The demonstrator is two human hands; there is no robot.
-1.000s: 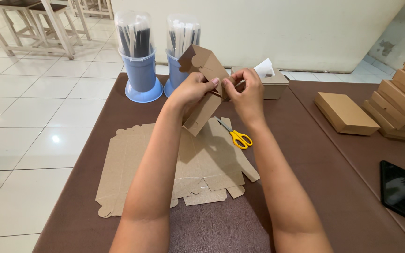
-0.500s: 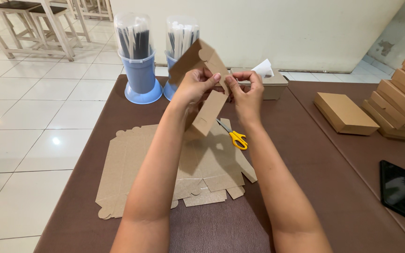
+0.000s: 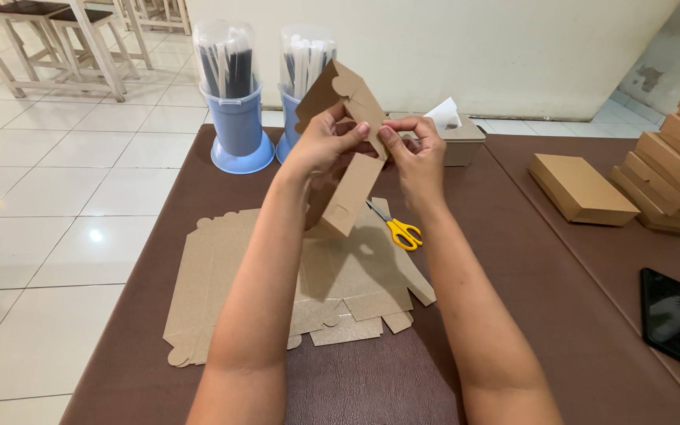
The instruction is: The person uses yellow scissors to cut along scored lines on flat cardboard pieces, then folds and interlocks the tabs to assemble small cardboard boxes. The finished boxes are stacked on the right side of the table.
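At the far left, wooden stools [image 3: 37,24] stand on the white tiled floor [image 3: 64,181], their tops cut off by the frame. Two blue holders [image 3: 238,126] with clear lids stand at the back of the brown table [image 3: 592,346]; the second is half hidden behind the raised cardboard, and what the thin sticks inside them are cannot be made out. Flat die-cut cardboard sheets [image 3: 222,275] lie on the table under the arms, partly covered by them. The left hand [image 3: 326,142] grips a half-folded cardboard box blank [image 3: 348,169], fingers closed around its edge, holding it tilted in the air above the sheets. The right hand [image 3: 415,153] pinches the same blank from the other side, thumb and forefinger closed on a flap. Yellow-handled scissors [image 3: 397,228] lie just beside the sheets. Behind the hands sits a beige box [image 3: 462,142] with a white paper sticking out. Further right lies a single closed cardboard box [image 3: 580,189], then a stepped stack of similar boxes [image 3: 674,169], cut off at the edge. A black phone [image 3: 674,319] lies near the right table corner.
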